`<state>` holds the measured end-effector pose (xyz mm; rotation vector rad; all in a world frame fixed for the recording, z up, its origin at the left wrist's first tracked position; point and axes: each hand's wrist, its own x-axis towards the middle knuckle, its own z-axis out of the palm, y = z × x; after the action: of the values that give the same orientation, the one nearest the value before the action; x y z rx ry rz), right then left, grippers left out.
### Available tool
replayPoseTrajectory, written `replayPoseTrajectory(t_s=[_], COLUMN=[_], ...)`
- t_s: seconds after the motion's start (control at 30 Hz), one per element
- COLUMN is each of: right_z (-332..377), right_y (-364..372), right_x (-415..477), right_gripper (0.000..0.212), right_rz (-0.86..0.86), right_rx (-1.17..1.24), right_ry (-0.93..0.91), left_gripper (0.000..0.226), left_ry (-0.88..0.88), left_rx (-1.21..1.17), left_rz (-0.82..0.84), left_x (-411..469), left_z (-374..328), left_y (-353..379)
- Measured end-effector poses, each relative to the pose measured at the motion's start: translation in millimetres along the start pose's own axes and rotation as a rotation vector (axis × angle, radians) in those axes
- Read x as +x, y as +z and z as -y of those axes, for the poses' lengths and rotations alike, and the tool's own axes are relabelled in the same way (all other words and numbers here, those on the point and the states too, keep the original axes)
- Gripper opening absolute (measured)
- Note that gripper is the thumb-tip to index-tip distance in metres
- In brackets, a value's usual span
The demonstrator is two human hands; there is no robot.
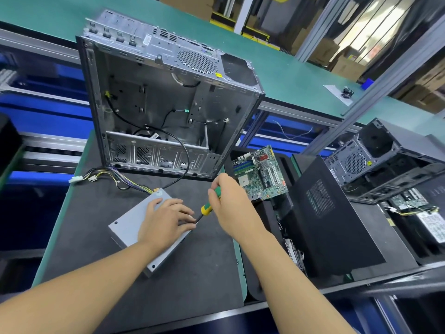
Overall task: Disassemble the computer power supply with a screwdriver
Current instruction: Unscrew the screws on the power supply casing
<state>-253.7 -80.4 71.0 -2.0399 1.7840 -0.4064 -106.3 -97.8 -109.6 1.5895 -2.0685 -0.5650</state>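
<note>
Head view: left hand [166, 220] presses flat on the power supply [130, 227] lying on the dark mat [96, 213] before the open case [168, 104]; right hand [231, 201] grips the screwdriver [207, 209] at its edge

No writing is coming through clearly enough to read. A yellow sticker [218, 74] is sitting on the rear panel of the open case [154, 92] and a white label [146, 40] is lying farther along that panel, but the print on both is showing too small and blurred. A second sticker [368, 163] on the right case [395, 153] is reading no better.
</note>
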Motion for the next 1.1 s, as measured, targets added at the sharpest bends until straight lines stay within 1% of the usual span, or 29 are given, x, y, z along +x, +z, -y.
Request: replayPoseTrajectory(t_s=[0.13,0.2,0.27,0.33,0.4,0.5,0.6,0.7,0.77,0.87,1.0,1.1], right_z=[0.4,1.9,5.5,8.1,6.8,2.2,6.3,12.1,17.2,22.3,23.3,22.8], right_y=[-0.5,1.1,4.7,6.7,4.1,-3.2,-6.7,-6.7,-5.6,0.7,-7.1,-15.5], right_x=[1.5,4.0,7.5,11.1,12.8,11.5,9.2,14.5,18.0,19.7,21.5,22.9], right_gripper=[0.011,0.014,0.025,0.039,0.047,0.050,0.049,0.057,0.057,0.047,0.031,0.027], right_rz=[0.027,0.062,0.075,0.029,-0.030,-0.042,0.016,0.064,0.083,0.147,0.258,0.356], right_rx=[-0.034,-0.096,-0.214,-0.389,-0.550,-0.668,-0.720,-0.743,-0.732,-0.638,-0.471,-0.404], right_ry=[-0.039,-0.054,-0.010,0.035,0.046,0.005,-0.058,-0.011,0.001,-0.050,0.000,0.011], left_gripper=[0.015,0.015,0.014,0.015,0.022,0.016,0.012,0.012,0.010,0.015,0.008,0.019], left_ry=[-0.016,-0.015,-0.004,0.020,0.046,0.051,0.053,0.053,0.048,0.034,0.037,0.040], left_rx=[-0.016,-0.014,-0.008,0.017,0.020,-0.022,-0.023,-0.031,-0.047,-0.057,-0.041,-0.018], left_rz=[0.009,0.009,0.007,0.020,0.042,0.017,-0.010,-0.028,-0.043,-0.039,-0.027,-0.019], left_x=[0.2,0.2,-0.8,-2.6,-3.8,-5.1,-5.7,-5.4,-5.1,-5.0,-5.8,-6.7], left_z=[-0.8,-1.2,-1.2,-0.2,0.7,-0.3,-3.1,-3.2,-2.8,-4.5,-6.8,-7.8], left_y=[-1.0,-0.6,-0.6,-0.4,-0.2,0.2,0.5,1.5,1.9,0.0,-2.0,-3.3])
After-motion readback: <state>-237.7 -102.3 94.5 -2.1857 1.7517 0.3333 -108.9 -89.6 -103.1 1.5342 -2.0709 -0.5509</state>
